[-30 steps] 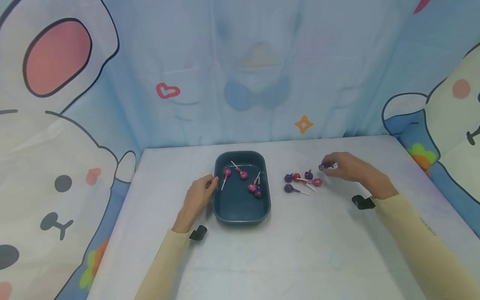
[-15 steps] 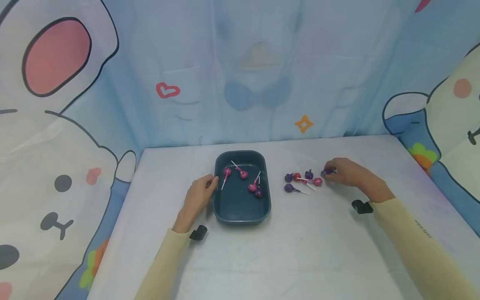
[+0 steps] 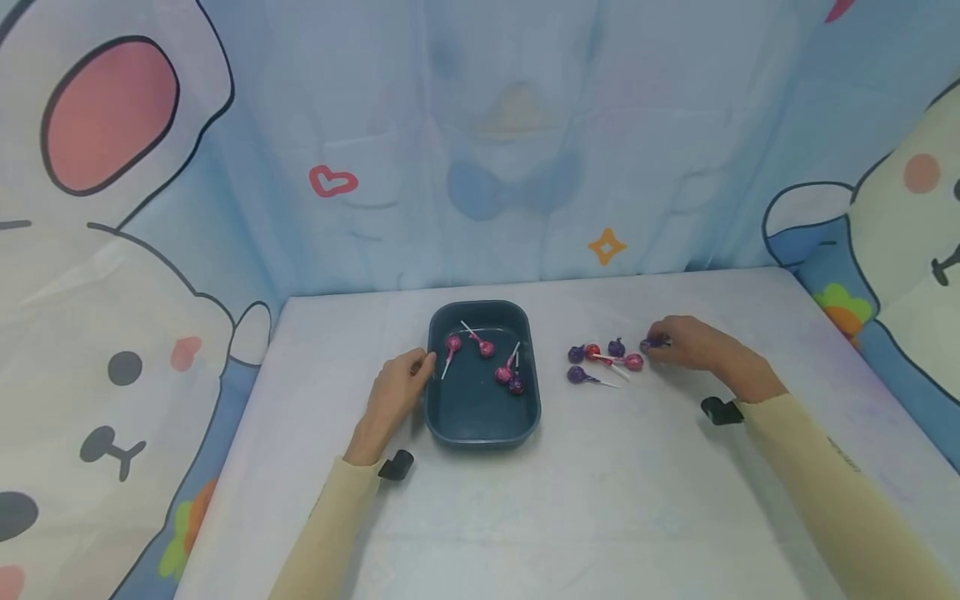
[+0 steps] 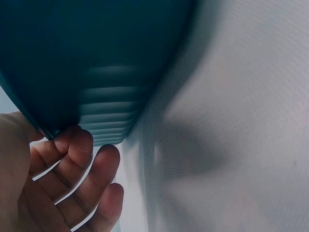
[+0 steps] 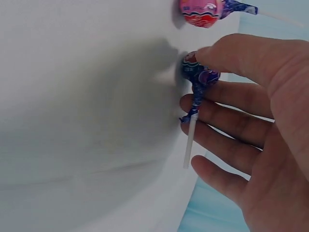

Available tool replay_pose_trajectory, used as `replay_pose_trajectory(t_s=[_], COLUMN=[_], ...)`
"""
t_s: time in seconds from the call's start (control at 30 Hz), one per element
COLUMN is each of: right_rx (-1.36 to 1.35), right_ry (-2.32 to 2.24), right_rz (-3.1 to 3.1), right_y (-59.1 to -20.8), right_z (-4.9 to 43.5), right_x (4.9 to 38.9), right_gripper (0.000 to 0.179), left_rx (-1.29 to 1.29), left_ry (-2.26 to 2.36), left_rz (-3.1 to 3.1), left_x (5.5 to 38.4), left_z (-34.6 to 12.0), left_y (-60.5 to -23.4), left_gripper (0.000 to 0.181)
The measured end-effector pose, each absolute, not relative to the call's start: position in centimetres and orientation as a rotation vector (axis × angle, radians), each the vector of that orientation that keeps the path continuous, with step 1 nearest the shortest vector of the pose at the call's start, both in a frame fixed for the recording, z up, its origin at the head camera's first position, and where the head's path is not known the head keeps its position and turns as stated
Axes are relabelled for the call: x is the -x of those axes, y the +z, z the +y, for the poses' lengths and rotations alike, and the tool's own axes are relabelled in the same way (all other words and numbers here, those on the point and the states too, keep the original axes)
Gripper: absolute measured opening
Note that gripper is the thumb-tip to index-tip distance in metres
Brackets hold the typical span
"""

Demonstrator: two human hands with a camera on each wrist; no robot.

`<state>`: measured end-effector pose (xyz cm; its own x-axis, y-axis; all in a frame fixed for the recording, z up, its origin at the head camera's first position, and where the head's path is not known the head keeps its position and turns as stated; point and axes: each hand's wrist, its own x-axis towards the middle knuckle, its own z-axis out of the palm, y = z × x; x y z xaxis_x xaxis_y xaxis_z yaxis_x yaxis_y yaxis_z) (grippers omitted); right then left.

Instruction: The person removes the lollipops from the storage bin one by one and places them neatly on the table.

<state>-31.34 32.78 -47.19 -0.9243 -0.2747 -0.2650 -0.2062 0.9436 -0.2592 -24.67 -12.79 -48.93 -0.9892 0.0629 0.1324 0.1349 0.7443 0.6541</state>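
My left hand [image 3: 393, 398] pinches the left rim of a dark teal tray [image 3: 483, 421]; in the left wrist view its thumb and curled fingers [image 4: 79, 147] meet at the tray's edge. Several pink lollipops and a purple one lie inside the tray. Over on the right, my right hand [image 3: 693, 343] holds a purple-wrapped lollipop [image 5: 189, 67] between thumb and fingers, close to the table, its white stick pointing away from the thumb. Part of a purple wrapper also shows behind it, against the fingers.
Left of the right hand lies a loose group of lollipops: a purple one [image 3: 576, 375] in front, a red one [image 3: 592, 352], a pink one [image 3: 633, 362], and more purple. A white cloth covers the table [image 3: 570, 500]. A blue cartoon curtain [image 3: 510, 167] hangs behind.
My right hand has lowered slightly toward the table with the purple lollipop, then held nearly still. The left hand and the tray have stayed put.
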Motion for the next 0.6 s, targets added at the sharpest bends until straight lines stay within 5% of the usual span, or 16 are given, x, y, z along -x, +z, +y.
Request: replay_pose_trajectory(t_s=[0.6], right_rx=[0.435], right_ry=[-0.392], right_rz=[2.837], right_y=[-43.2], right_z=[30.4], right_x=[32.0], right_gripper=[0.073], left_rx=[0.17], left_ry=[-1.079], left_rz=[-2.837], left_x=[24.6], left_z=[-12.8], left_y=[-48.8], left_gripper=[0.034])
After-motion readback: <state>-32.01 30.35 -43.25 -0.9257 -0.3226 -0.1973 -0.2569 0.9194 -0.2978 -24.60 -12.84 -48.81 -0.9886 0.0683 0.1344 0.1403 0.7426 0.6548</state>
